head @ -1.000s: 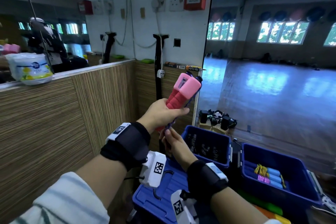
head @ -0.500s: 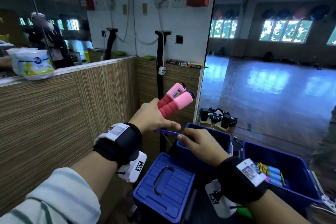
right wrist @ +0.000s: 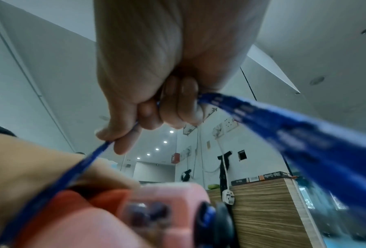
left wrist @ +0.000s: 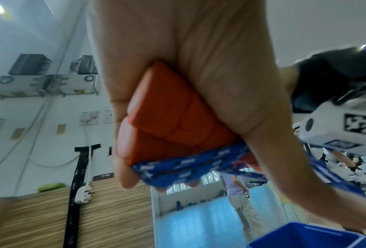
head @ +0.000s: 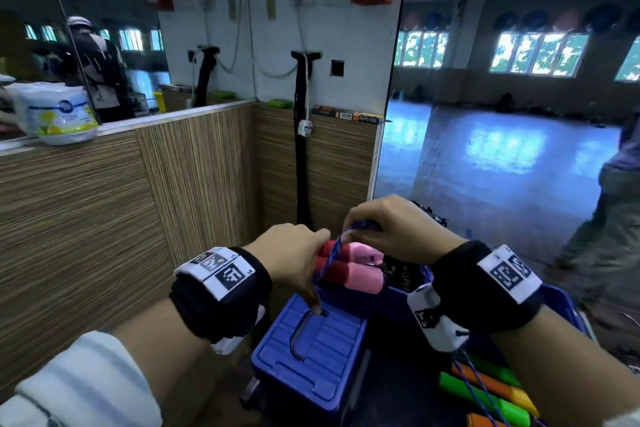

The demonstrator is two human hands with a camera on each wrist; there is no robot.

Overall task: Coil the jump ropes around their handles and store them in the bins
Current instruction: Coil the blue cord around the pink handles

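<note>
Above the blue bins (head: 408, 291), the left hand (head: 294, 256) holds both pink handles (head: 349, 270) in a tight grip; just above them the right hand (head: 398, 229) pinches the blue rope (head: 330, 255), looped across the handles.

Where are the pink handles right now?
In the head view, centre frame: the pink handles lie side by side in the left hand, above the bin lid, just below the right hand.

handles (head: 349, 265) above bins (head: 408, 291), lid (head: 311, 347) in front
</note>
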